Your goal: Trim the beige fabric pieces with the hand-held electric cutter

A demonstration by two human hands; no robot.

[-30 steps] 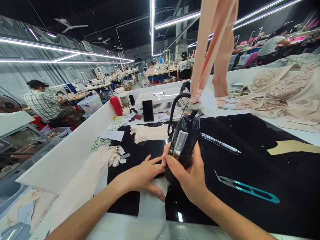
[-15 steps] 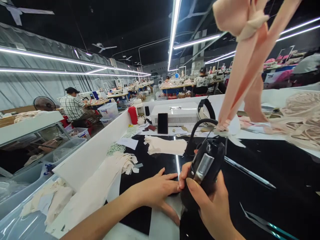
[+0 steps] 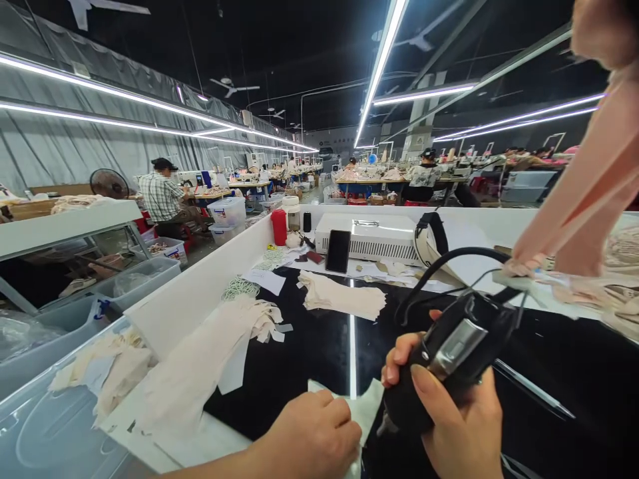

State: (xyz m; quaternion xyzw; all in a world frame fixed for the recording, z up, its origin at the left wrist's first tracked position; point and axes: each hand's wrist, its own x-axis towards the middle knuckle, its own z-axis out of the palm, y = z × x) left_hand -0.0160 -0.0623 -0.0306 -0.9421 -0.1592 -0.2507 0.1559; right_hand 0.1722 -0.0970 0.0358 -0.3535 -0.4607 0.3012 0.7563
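A black worktable (image 3: pixel 309 352) carries a stack of cream fabric pieces (image 3: pixel 344 297). The right hand (image 3: pixel 449 426) wraps closed around a black handheld cutter (image 3: pixel 449 352) (cord looping behind). The left hand (image 3: pixel 312 439), fingers curled, pinches a pale fabric piece (image 3: pixel 362 406) just beside it.

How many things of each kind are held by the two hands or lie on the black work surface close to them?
Black handheld tool, in the right hand: 1
Pale cut piece, under the left hand: 1
Stacks of cream fabric pieces: 2
Black phone, propped upright: 1
Red bottle: 1
Total: 6
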